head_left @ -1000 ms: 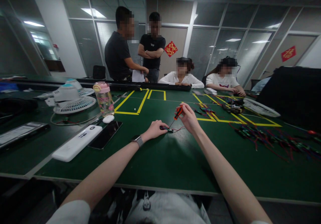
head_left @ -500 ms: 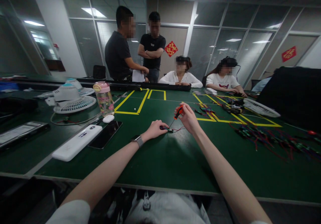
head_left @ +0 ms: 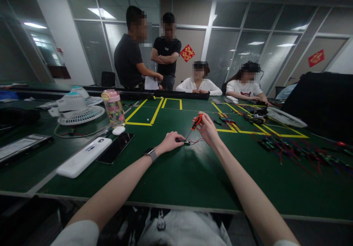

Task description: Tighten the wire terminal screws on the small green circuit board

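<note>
My right hand [head_left: 207, 127] is closed round the orange and black handle of a screwdriver [head_left: 196, 122]. Its thin shaft slants down to the left, and the tip meets a small circuit board [head_left: 187, 142] on the green table [head_left: 171, 179]. From the board, thin red and dark wires [head_left: 196, 141] run off to the right. My left hand [head_left: 173, 142] rests on the table and pinches the board's left end between thumb and fingers, which partly cover it. Exactly where on the board the tip sits is too small to tell.
On the left lie a white phone-shaped device [head_left: 84, 157], a black phone [head_left: 117, 148], a bottle [head_left: 113, 110] and a fan [head_left: 79, 110]. To the right spreads a heap of wired boards [head_left: 292, 148]. Several people are across the table, beyond yellow tape [head_left: 156, 111].
The view has shifted very slightly. Both hands, the screwdriver and the board keep nearly the same places.
</note>
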`<action>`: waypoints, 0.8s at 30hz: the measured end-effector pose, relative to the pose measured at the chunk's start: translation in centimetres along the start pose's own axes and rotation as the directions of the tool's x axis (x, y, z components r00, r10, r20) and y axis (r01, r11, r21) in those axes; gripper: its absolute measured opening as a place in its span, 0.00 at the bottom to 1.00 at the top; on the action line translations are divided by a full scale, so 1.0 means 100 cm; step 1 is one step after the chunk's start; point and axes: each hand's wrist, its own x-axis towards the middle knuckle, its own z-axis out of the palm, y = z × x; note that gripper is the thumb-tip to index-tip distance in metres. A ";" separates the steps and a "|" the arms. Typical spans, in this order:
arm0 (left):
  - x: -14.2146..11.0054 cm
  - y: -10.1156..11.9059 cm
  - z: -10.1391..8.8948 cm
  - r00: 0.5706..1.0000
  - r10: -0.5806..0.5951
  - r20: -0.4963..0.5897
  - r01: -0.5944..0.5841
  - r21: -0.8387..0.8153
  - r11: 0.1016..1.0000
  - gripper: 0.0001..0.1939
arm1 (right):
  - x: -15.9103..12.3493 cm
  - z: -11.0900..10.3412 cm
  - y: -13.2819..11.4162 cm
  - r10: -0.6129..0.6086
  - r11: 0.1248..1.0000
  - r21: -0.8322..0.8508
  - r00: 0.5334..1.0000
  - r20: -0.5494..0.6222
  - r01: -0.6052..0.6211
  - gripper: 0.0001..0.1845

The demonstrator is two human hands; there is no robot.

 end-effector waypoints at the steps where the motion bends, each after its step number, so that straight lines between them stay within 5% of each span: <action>1: 0.000 0.000 0.000 1.000 -0.004 0.000 0.004 0.001 1.000 0.11 | 0.000 0.000 0.000 -0.002 1.000 0.003 1.000 -0.002 0.002 0.20; 24: 0.000 -0.001 0.001 1.000 0.022 -0.012 -0.022 -0.027 0.999 0.11 | 0.002 -0.008 0.002 -0.029 1.000 -0.006 0.999 0.018 0.029 0.18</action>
